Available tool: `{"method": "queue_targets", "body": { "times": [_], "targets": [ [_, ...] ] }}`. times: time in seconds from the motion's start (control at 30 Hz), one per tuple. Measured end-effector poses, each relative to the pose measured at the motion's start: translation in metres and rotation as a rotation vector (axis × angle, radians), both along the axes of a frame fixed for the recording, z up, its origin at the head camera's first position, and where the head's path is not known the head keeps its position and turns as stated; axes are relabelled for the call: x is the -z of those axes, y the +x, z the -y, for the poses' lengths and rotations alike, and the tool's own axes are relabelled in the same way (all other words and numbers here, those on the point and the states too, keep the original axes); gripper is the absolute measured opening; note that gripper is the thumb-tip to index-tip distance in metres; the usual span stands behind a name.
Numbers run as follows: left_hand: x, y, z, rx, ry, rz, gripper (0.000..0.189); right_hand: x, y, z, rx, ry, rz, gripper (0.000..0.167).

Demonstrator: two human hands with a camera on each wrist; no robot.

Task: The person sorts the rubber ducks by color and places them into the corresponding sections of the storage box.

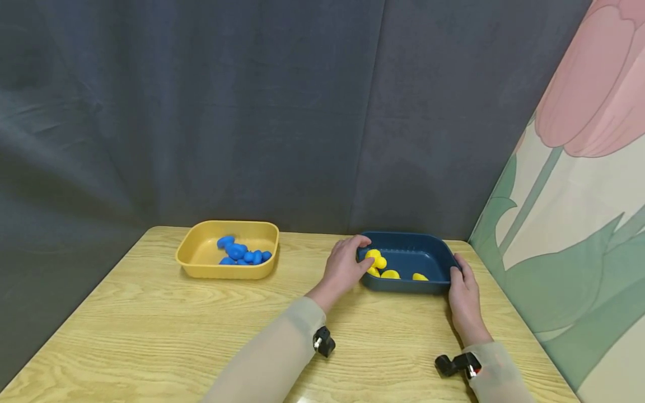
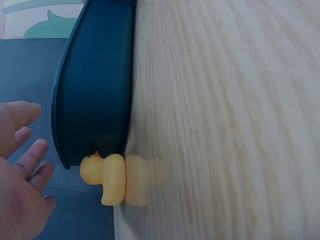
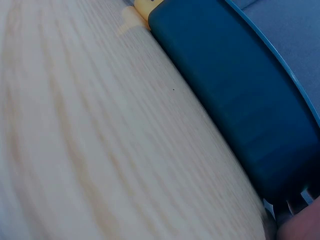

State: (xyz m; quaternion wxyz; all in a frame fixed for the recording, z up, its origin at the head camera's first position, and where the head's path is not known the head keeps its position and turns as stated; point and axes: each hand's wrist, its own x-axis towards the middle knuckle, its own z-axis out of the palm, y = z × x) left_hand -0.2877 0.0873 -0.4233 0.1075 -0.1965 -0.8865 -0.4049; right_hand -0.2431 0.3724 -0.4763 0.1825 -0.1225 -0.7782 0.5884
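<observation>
My right hand (image 1: 464,296) grips the right end of a dark blue bin (image 1: 410,287), its thumb by the rim. My left hand (image 1: 345,263) hovers at the bin's left end, fingers spread and loosely bent, fingertips over the rim. Beside that thumb, several yellow toy pieces (image 1: 381,262) lie in the left corner of the bin; another yellow piece (image 1: 420,276) is farther right, partly hidden by the front wall. In the left wrist view a yellow rubber duck (image 2: 114,177) stands on the table by the bin's end, apart from the left hand (image 2: 22,185).
A yellow bin (image 1: 227,271) with several blue rounded toys (image 1: 237,251) stands at the back left of the wooden table (image 1: 211,330). Behind the table hangs a grey curtain (image 1: 252,112). A wall panel with painted tulips (image 1: 579,252) borders the right side.
</observation>
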Motion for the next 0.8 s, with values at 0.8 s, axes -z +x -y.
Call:
{"method": "queue_targets", "body": {
  "times": [0.8],
  "targets": [
    [0.025,0.000,0.041,-0.038,0.214,0.084,0.049,0.000,0.001,0.000,-0.004,0.004,-0.002,0.063]
  ]
}}
